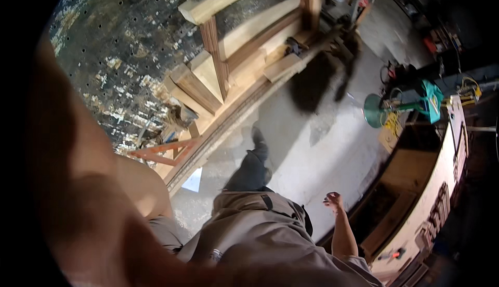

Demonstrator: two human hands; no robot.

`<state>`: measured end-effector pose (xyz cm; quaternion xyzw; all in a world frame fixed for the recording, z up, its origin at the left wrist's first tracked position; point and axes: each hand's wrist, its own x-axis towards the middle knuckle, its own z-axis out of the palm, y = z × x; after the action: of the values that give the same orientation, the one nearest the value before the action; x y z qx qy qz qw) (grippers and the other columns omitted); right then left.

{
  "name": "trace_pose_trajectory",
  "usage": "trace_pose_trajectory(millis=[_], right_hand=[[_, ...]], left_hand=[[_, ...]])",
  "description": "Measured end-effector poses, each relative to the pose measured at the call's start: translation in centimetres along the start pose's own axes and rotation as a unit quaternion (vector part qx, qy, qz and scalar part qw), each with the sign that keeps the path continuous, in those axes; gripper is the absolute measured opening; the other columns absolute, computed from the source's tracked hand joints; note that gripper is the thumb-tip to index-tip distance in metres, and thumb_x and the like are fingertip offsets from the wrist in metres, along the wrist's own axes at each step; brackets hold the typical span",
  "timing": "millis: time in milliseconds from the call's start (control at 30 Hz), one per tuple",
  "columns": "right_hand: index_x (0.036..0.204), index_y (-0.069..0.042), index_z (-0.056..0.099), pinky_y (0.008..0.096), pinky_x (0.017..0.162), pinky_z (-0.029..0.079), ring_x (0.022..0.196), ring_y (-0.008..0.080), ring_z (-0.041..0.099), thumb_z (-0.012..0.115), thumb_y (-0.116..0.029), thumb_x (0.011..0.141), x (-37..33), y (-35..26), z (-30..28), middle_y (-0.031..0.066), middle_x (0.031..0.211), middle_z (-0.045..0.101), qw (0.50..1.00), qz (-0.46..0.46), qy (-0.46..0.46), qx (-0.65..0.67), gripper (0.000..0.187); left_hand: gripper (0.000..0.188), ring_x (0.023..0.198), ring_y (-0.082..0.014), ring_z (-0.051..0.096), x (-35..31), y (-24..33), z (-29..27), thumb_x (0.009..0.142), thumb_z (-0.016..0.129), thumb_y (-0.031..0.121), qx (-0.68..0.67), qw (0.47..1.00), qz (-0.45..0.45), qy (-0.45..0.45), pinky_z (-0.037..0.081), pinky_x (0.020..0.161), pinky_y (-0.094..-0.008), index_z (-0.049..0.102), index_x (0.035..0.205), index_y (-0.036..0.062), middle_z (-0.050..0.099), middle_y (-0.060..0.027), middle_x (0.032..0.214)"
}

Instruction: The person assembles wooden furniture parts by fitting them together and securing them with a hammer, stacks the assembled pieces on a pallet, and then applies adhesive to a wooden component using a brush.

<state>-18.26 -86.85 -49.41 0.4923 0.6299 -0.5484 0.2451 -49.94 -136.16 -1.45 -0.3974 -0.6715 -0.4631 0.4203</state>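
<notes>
My left arm (143, 185) bends up close beside the camera, and its blurred near part fills the left edge. The fingers of my left hand are hidden, so whether it holds anything does not show. My right hand (333, 201) hangs low at my right side above the concrete floor. Its fingers are loosely bent and a little apart, with nothing visible in them. To my front left, a wooden frame (214, 53) of pale and dark brown pieces stands on a workbench (112, 53). Wood blocks (195, 89) and an orange-red triangular frame (163, 152) lie along the bench's near edge.
The worn dark benchtop has rows of holes. On the right stands a wooden cabinet-like bench (421, 183) with a pale top. A green stand-like object (403, 105) and yellow cord (392, 123) are beyond it. A white sheet (193, 180) lies near the bench's foot.
</notes>
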Motion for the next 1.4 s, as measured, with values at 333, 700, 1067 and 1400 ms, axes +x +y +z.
trace_pose_trajectory(millis=[333, 700, 1067, 1400], right_hand=[[0.094, 0.002, 0.062, 0.0303, 0.054, 0.052, 0.064, 0.0197, 0.067, 0.056, -0.018, 0.087, 4.5, -14.1, 1.3, 0.0125, 0.078, 0.066, 0.970, -0.049, -0.025, -0.236, 0.022], [0.087, -0.004, 0.069, 0.0363, 0.067, 0.055, 0.066, 0.0243, 0.069, 0.065, -0.026, 0.079, 19.1, -35.6, 0.7, 0.0133, 0.075, 0.069, 0.873, -0.149, -0.059, -0.461, 0.024], [0.108, -0.005, 0.057, 0.0464, 0.090, 0.046, 0.111, 0.0371, 0.052, 0.073, -0.014, 0.071, 25.3, -66.4, 22.5, 0.0186, 0.114, 0.056, 0.559, -0.575, -0.092, -0.590, 0.042], [0.125, -0.006, 0.052, 0.0457, 0.094, 0.045, 0.109, 0.0345, 0.057, 0.071, -0.008, 0.065, 34.1, -71.6, 36.3, 0.0201, 0.113, 0.060, 0.282, -0.546, -0.248, -0.749, 0.063]], left_hand=[[0.056, 0.112, -0.0333, 0.055, -23.3, -29.9, 7.7, 0.070, 0.079, 0.025, 0.468, 0.752, -0.405, -0.225, 0.046, 0.097, -0.0420, 0.059, 0.117, 0.0037, 0.061, -0.0167, 0.117], [0.089, 0.110, -0.0390, 0.057, -25.6, -43.6, 10.1, 0.069, 0.079, 0.041, 0.281, 0.670, -0.674, -0.135, 0.049, 0.092, -0.0422, 0.037, 0.135, -0.0013, 0.057, -0.0253, 0.122], [0.053, 0.090, -0.0397, 0.064, -26.5, -36.6, 15.2, 0.066, 0.081, 0.019, 0.331, 0.686, -0.648, -0.010, 0.051, 0.072, -0.0421, 0.055, 0.109, 0.0042, 0.067, -0.0212, 0.093], [0.050, 0.110, -0.0260, 0.058, -25.2, -27.2, 24.4, 0.067, 0.072, 0.008, 0.322, 0.631, -0.676, 0.204, 0.043, 0.096, -0.0334, 0.056, 0.114, 0.0017, 0.059, -0.0154, 0.118]])
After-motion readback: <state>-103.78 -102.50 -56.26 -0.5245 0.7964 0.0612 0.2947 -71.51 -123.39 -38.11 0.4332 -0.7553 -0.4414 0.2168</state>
